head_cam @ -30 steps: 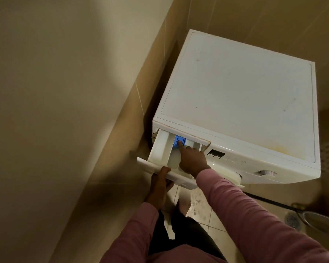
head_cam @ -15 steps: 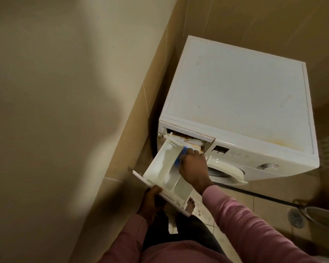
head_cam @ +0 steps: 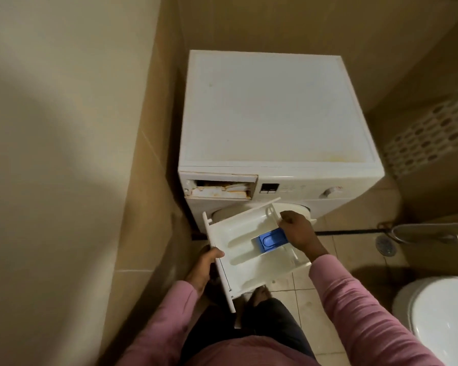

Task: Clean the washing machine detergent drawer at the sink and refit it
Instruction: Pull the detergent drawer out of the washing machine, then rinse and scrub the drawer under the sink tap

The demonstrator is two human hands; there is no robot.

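The white detergent drawer (head_cam: 245, 243) is out of the washing machine (head_cam: 270, 120) and held level in front of it, its compartments facing up. A blue insert (head_cam: 271, 239) sits in its right compartment. My left hand (head_cam: 206, 262) grips the drawer's front panel at the left. My right hand (head_cam: 299, 229) holds the drawer's far right side, beside the blue insert. The drawer slot (head_cam: 221, 189) in the machine's top left stands open, with rusty orange stains inside.
A tiled wall runs close along the left. A white toilet (head_cam: 439, 320) stands at the lower right. A floor drain (head_cam: 385, 245) and a metal hose fitting (head_cam: 421, 232) lie on the tiled floor right of the machine.
The drawer has come fully out of its slot and swung round towards me. My right hand moved from the blue insert to the drawer's right side. The slot now shows.
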